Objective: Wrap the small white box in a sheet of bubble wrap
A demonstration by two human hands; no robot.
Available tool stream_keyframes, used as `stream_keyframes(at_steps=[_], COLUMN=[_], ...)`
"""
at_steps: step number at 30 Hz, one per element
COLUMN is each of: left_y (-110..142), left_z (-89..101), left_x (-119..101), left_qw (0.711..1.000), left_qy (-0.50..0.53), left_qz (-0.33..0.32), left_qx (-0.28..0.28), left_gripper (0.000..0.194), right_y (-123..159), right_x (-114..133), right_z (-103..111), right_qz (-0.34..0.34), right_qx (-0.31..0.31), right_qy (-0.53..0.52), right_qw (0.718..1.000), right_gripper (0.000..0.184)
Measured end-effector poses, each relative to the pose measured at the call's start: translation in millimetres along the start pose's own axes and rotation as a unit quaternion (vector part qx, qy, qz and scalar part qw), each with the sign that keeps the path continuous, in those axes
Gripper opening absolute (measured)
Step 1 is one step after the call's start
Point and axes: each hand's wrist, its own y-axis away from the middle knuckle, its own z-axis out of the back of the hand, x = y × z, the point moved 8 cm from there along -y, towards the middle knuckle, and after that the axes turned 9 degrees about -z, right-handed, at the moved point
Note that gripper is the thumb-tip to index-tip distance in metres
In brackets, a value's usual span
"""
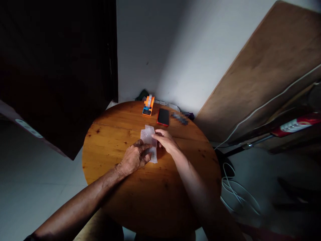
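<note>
A small clear plastic bag lies flat near the middle of a round wooden table. My left hand rests on the bag's near left edge, fingers curled and pressing it down. Fingers of my right hand are pinched together on the bag's right edge. Beyond the bag lie a phone in a red case, screen dark, and an orange and blue gadget.
A large wooden board leans against the white wall at right. White cable coils on the floor beside the table. A dark door stands at left. A small blurred item lies at the table's far edge.
</note>
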Motion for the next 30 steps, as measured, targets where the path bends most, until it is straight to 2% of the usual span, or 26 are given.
stream_keyframes(at_steps=[9,12,16,19,23,30], left_y=[0.9,2.2,2.5,1.7,1.0,-2.2], left_z=[0.2,2.3,7.4,5.8,2.1,3.8], left_x=[-0.2,-3.2,-12.9,-15.7,-6.9,2.1], left_qw=[1.0,0.999,0.995,0.994,0.997,1.0], left_qy=[-0.014,-0.048,-0.085,-0.09,-0.066,-0.004], left_qz=[-0.003,-0.01,-0.05,-0.069,-0.041,-0.011], left_qx=[-0.005,-0.003,-0.013,0.0,0.015,-0.01], left_gripper=[0.034,0.033,0.035,0.037,0.033,0.034], right_y=[-3.7,-7.0,-12.1,-13.4,-10.7,1.3], right_x=[-0.2,-2.2,-3.4,-2.1,3.0,16.3], right_z=[-17.5,-20.0,-18.6,-17.4,-17.1,-20.4], right_qz=[0.013,0.034,0.061,0.072,0.081,0.086], right_qx=[0.037,0.026,0.001,-0.009,-0.015,0.016], right_qy=[-0.039,-0.044,-0.046,-0.05,-0.061,-0.102], right_qw=[0.999,0.998,0.997,0.996,0.995,0.991], right_gripper=[0.007,0.007,0.011,0.014,0.018,0.025])
